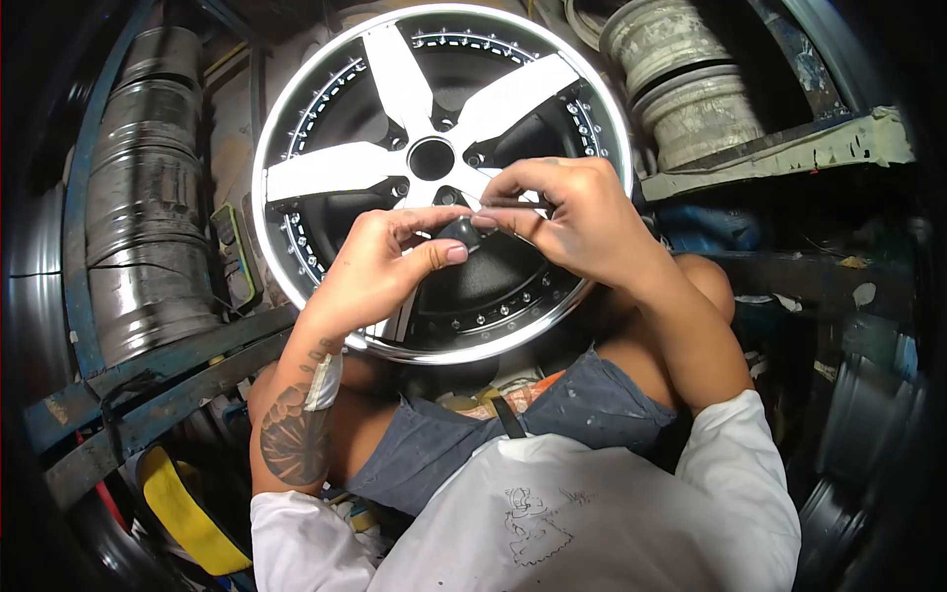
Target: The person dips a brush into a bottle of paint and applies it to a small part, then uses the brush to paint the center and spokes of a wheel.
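Note:
A large car wheel (397, 84) with white spokes and a polished chrome lip lies in front of me, its round centre hole facing up. Over its lower half, my left hand (380, 259) pinches a small dark, rounded cap-like piece (468, 235) between thumb and fingers. My right hand (570, 212) is closed on a thin dark stick-like tool (525, 205), its fingertips right at the top of the small piece. Small bolts ring the wheel's inner edge. Both hands hide part of the lower spokes.
Stacked metal rims (148, 197) stand on the left behind a blue metal frame (77, 266). More worn rims (681, 84) sit at the upper right above a pale ledge (779, 158). A yellow band (187, 513) hangs at the lower left.

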Motion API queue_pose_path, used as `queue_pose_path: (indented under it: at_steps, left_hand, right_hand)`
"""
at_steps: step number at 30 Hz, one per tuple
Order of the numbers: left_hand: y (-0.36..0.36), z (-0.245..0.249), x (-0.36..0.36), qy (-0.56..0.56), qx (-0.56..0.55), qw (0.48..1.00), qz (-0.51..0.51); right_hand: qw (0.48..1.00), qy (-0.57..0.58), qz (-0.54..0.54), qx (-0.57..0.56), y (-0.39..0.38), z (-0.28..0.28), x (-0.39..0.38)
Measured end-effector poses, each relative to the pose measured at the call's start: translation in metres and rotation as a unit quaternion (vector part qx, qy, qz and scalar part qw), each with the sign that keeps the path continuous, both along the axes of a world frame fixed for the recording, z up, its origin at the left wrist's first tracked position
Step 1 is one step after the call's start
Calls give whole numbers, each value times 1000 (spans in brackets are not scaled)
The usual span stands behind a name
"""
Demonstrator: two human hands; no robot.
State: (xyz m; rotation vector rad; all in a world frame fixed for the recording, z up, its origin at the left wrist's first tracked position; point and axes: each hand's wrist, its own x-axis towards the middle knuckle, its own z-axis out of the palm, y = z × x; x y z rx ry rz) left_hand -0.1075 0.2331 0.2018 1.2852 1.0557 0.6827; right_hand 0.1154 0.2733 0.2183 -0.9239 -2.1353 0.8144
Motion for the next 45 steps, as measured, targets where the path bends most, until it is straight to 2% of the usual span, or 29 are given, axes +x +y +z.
queue_pose_path:
  at_steps: [4,6,10,14,15,18,20,22,24,26,27,29,32,38,41,45]
  left_hand:
    - [-4,1,8,119,144,981,51]
    - [-5,4,8,188,225,954,56]
    - [-7,1,4,96,-3,995,28]
    - [-4,-3,-9,-56,-121,991,-29]
    - [-3,2,-12,-71,-146,985,-54]
    - [-6,-1,-18,-112,-174,976,-73]
    - [-5,4,-22,-129,-210,965,-84]
    - [-6,4,-20,-106,-160,979,-65]
    - [-6,7,-17,-100,-107,988,-45]
    - [-7,7,-15,-104,-47,993,-22]
    - [-8,6,-16,-115,-72,991,-6]
    - [-8,11,-17,-97,-36,995,-5]
    - [-11,11,-15,-96,-22,995,4]
    - [-12,12,-14,-111,-30,993,22]
    - [-13,8,-14,-132,-22,990,35]
    - [-11,8,-13,-140,-5,989,35]
  right_hand:
    - [995,-35,-40,-83,-2,0,-2]
    - [998,-27,-23,-60,0,-5,-2]
    - [997,-55,19,-46,1,-8,2]
    - [994,-43,105,-6,2,-5,4]
    - [992,-44,111,-35,0,-4,5]
    - [988,-59,146,-1,0,1,9]
    - [987,-21,145,59,2,-5,10]
    - [991,-4,128,48,2,-7,9]
    - [992,57,106,-32,-2,-8,6]
    - [990,67,105,-63,-3,-2,5]
    - [986,97,102,-85,-5,-4,3]
    - [975,155,96,-131,-10,-11,1]
    - [964,211,110,-118,-13,-12,-2]
    - [966,203,130,-89,-11,-8,-3]
    - [978,152,114,-87,-10,-5,0]
    - [972,202,103,-69,-10,-8,-6]
